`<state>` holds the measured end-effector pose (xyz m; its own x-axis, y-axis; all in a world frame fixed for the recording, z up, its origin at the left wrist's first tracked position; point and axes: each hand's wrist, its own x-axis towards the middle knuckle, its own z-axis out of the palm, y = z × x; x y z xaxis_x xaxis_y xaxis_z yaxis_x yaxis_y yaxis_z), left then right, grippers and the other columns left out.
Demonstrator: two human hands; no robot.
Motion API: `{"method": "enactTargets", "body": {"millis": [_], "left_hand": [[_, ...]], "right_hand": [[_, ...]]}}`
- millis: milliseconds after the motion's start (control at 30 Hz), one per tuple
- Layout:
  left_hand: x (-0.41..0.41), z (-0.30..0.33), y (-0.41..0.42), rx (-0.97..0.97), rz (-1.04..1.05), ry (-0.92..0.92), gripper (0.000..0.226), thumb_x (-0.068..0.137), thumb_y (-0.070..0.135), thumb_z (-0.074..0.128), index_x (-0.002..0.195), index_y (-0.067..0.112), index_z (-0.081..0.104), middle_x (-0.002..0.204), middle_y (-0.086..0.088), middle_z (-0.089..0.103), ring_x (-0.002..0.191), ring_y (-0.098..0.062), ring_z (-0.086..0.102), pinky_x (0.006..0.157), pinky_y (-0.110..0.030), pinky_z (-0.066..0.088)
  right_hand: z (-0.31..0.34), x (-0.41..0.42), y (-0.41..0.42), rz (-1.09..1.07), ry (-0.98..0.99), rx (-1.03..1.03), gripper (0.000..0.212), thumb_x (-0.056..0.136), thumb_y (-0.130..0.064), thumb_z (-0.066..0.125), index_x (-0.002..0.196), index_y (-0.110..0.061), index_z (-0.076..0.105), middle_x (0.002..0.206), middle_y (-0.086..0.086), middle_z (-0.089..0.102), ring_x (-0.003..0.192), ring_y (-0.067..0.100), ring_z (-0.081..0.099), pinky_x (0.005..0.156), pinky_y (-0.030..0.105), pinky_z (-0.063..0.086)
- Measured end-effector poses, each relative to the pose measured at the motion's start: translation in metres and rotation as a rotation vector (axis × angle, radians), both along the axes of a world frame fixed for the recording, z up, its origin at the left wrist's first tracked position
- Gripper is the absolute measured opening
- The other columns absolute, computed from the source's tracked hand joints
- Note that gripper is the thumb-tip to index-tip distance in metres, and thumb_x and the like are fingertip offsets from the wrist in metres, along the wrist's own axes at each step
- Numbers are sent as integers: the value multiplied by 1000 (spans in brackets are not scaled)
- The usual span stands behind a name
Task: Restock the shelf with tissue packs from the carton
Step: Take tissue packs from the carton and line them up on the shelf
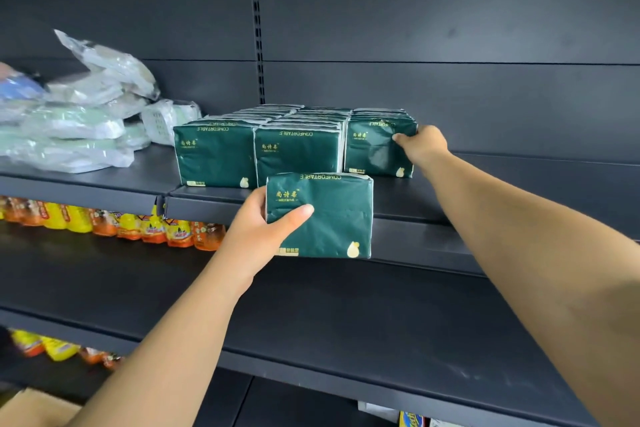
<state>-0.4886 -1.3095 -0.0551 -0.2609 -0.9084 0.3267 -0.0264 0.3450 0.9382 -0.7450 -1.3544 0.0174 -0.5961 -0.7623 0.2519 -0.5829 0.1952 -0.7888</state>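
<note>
Dark green tissue packs, each printed "COMFORTABLE" in gold along the top edge (the word reads upside down from this view) with gold Chinese characters at upper left and a pale pear-shaped emblem at lower right. The left hand [258, 229] grasps one tissue pack [325, 218] by its left end, thumb across the glossy front face and fingers [258, 199] curled behind, holding it upright in the air just before the front lip of the upper shelf [519, 184]. The right hand [424, 144] grips the right end of the rightmost row of packs [377, 149], thumb on the front face, remaining fingers hidden behind the pack. Three rows of soft, film-wrapped rectangular packs [256, 149] stand on this shelf, running back toward the rear panel; the first two touch side by side. Bare matte-grey metal shelf lies open to the right of the rows and along the front edge. To the left, loose clear-plastic bags [79, 121] of pale green and white goods are heaped. On the shelf below, orange and yellow bottles [138, 225] stand at the left; their labels are too blurred to read. A corner of the brown carton [31, 409] shows at the lower left.
</note>
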Motion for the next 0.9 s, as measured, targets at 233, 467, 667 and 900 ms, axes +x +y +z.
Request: {"method": "enactTargets", "body": {"millis": [233, 467, 667, 900], "left_hand": [[-13, 9, 10, -33, -19, 54, 38, 79, 21, 70, 114, 24, 56, 101, 12, 67, 91, 3, 63, 79, -19, 49], [-56, 26, 25, -95, -32, 149, 53, 76, 23, 74, 121, 24, 45, 105, 15, 61, 94, 8, 57, 77, -14, 46], [-71, 29, 23, -271, -89, -177, 25, 80, 44, 66, 98, 31, 54, 101, 18, 61, 94, 4, 56, 85, -17, 42], [-65, -2, -4, -736, 103, -646, 36, 87, 48, 52, 99, 17, 67, 101, 10, 66, 94, -11, 57, 82, -22, 41]], "right_hand": [[5, 12, 54, -26, -102, -110, 44, 91, -45, 54, 73, -6, 43, 69, 5, 43, 74, 24, 45, 66, 30, 46], [-8, 26, 145, 580, -505, -92, 19, 90, -23, 58, 104, -13, 65, 99, -1, 71, 88, 12, 67, 86, 30, 53], [7, -3, 166, 485, -400, -161, 15, 88, -2, 58, 97, -10, 68, 91, -1, 72, 80, 11, 68, 80, 23, 54], [-1, -37, 141, 219, -451, -202, 19, 91, -2, 55, 108, -1, 63, 99, 9, 67, 83, 18, 65, 89, 32, 51]]}}
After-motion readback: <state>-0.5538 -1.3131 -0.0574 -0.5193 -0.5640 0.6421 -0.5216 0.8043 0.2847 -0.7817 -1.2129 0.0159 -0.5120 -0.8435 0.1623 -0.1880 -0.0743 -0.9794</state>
